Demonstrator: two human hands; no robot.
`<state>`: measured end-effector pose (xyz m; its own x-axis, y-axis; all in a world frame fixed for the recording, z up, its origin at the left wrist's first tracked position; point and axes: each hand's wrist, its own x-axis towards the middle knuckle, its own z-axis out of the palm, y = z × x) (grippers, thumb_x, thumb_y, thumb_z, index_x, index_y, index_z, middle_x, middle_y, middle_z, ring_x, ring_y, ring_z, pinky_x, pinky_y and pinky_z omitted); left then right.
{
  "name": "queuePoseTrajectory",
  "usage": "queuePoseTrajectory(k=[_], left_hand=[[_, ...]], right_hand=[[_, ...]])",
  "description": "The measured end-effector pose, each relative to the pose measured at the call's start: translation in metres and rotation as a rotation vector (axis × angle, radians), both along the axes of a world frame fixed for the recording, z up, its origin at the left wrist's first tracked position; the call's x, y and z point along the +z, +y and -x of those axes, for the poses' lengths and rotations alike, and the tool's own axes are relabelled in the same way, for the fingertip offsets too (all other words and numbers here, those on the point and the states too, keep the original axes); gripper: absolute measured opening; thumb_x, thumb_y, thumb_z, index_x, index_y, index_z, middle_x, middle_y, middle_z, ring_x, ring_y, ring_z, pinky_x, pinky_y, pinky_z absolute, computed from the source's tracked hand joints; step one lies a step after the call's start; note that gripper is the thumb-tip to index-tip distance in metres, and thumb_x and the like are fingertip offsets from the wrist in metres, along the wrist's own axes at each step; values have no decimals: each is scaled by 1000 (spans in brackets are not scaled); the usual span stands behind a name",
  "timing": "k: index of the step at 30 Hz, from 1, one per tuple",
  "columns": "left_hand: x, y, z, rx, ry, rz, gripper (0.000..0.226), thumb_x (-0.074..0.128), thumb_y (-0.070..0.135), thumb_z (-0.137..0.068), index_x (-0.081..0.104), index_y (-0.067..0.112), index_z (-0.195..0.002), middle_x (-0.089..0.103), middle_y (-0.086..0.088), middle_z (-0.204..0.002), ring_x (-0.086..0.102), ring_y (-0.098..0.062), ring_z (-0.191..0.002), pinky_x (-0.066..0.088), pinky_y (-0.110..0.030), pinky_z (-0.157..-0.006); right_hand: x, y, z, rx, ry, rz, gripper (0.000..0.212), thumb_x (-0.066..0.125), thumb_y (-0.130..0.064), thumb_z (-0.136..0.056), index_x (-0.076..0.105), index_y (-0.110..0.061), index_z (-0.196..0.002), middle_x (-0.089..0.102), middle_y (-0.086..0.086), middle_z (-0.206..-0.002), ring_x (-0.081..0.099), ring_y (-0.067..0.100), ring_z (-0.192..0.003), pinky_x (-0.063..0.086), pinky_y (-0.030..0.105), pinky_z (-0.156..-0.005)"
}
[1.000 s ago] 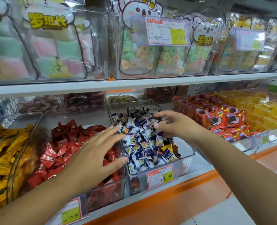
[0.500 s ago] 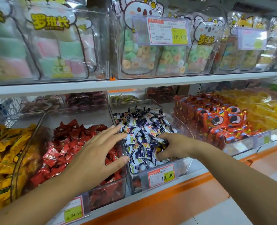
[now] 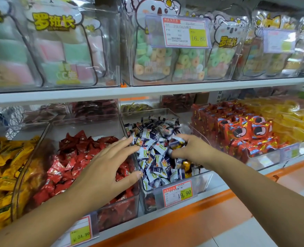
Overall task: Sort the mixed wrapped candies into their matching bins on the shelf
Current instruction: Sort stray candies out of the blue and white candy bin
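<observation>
Right hand [image 3: 188, 148], fingers curled down around a few blue-and-white candies [image 3: 153, 157] at the top of the heap in the middle clear bin [image 3: 201, 180]. Left hand [image 3: 103, 168] spread flat, fingers apart, holding nothing, above the red candies [image 3: 72, 157] in the neighbouring bin. An orange-wrapped stray [image 3: 186, 166] lies just in front of the right hand; best to pinch only mismatched pieces and lift gently so the heap does not spill
</observation>
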<state>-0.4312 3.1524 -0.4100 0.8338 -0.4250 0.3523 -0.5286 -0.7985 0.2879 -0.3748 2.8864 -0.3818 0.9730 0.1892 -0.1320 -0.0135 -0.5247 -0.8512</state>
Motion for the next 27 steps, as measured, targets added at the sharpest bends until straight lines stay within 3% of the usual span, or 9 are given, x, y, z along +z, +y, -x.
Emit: queuePoseTrajectory(k=[2, 5, 9, 11, 15, 18, 20, 24, 27], left_hand=[[1, 0, 1, 2, 3, 0, 71, 19, 84, -78, 21, 55, -143, -6, 41, -150, -9, 16, -139, 5, -22, -113], [3, -1, 3, 10, 11, -15, 71, 17, 84, -77, 17, 57, -142, -11, 44, -148, -14, 18, -137, 1, -18, -110], [3, -1, 3, 13, 22, -14, 72, 17, 84, -78, 17, 56, -144, -12, 44, -148, -15, 18, -137, -1, -18, -111], [3, 0, 2, 17, 26, -26, 73, 17, 84, -78, 14, 56, -145, -13, 41, -149, -15, 17, -137, 2, -21, -113], [2, 1, 0, 11, 22, -13, 73, 19, 83, -78, 16, 54, -146, -10, 40, -151, -14, 16, -138, 3, -22, -114], [2, 1, 1, 7, 22, 0, 73, 21, 83, -79, 19, 53, -145, -8, 39, -151, -12, 16, -139, 3, -22, -113], [2, 0, 1, 7, 18, -1, 73, 20, 83, -78, 19, 54, -145, -8, 40, -151, -12, 16, -138, 1, -21, -113], [2, 0, 2, 16, 19, -6, 74, 19, 84, -78, 19, 53, -146, -8, 40, -151, -13, 16, -138, 1, -22, -114], [2, 1, 2, 12, 9, 3, 73, 19, 85, -78, 20, 54, -145, -6, 40, -151, -10, 15, -139, 4, -22, -115]], right_hand=[[11, 6, -6, -68, -105, -137, 27, 69, -11, -86, 63, -22, -110, 51, -12, -47, 37, 4, -38, 29, 15, -41], [24, 21, -18, -105, -164, -287, 25, 78, -24, -79, 67, -29, -100, 67, -7, -78, 56, 7, -64, 40, 23, -59], [33, 30, -25, 36, -207, -136, 50, 77, -39, -78, 60, -38, -125, 56, -11, -131, 53, 6, -118, 43, 29, -101], [40, 20, -21, -47, -291, 1, 45, 71, -28, -86, 59, -30, -128, 58, -10, -126, 52, 8, -116, 40, 26, -94], [39, 7, -10, -60, -351, 105, 8, 67, -20, -90, 71, -25, -95, 71, -7, -90, 66, 13, -82, 52, 26, -75], [32, 16, -5, 48, -362, 340, 8, 64, -21, -90, 72, -23, -91, 70, -10, -90, 65, 8, -72, 51, 19, -66], [27, 20, -8, 72, -388, 503, 14, 61, -16, -90, 70, -23, -99, 67, -8, -92, 62, 9, -74, 48, 19, -64], [19, 17, -17, 158, -393, 688, 44, 59, 0, -84, 66, -35, -110, 53, -3, -124, 57, 20, -105, 51, 36, -88], [11, 11, -14, 254, -350, 718, 37, 67, -9, -86, 67, -29, -117, 57, -5, -122, 53, 17, -113, 44, 29, -94]])
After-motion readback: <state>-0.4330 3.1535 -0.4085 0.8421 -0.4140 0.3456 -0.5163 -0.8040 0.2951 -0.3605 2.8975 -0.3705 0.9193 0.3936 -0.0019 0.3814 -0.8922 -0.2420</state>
